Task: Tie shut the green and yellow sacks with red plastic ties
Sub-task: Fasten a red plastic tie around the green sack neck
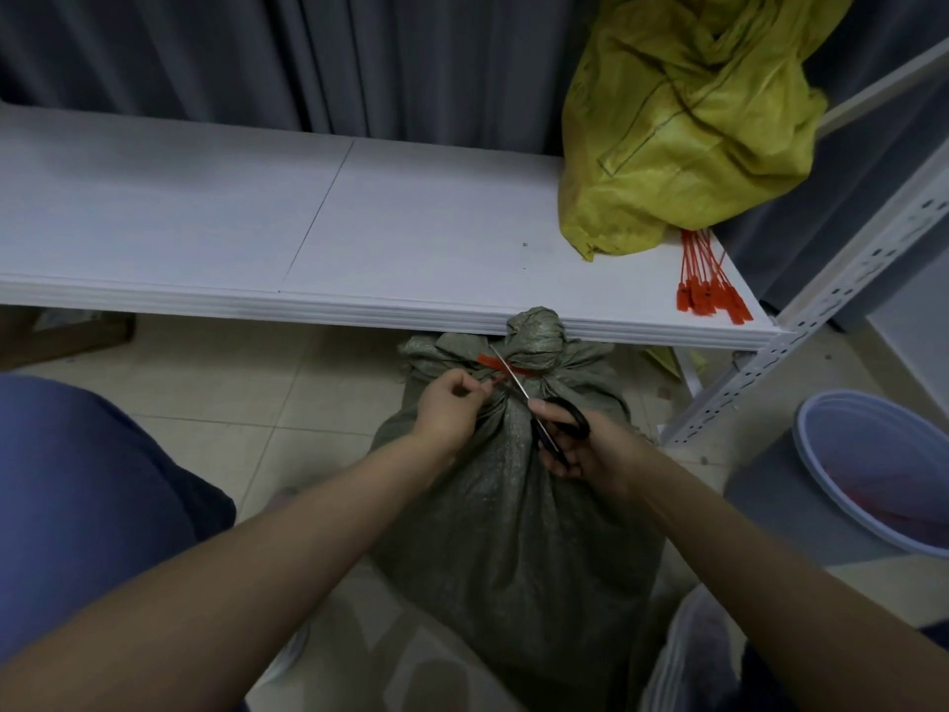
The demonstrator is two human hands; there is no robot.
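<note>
L hand [449,411] pinches red tie [487,360] at green sack [513,516] neck. R hand [595,447] grips scissors [562,421], blades across tie. Yellow sack [683,125] on shelf [257,223].

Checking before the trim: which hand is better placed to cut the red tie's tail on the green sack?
Right. The right hand holds the scissors, blades at the red tie on the neck of the green sack; the left hand only pinches the tail.

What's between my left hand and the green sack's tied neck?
Head view: the red plastic tie's tail, pinched by the left hand, crossed by the black-handled scissors' blades.
</note>
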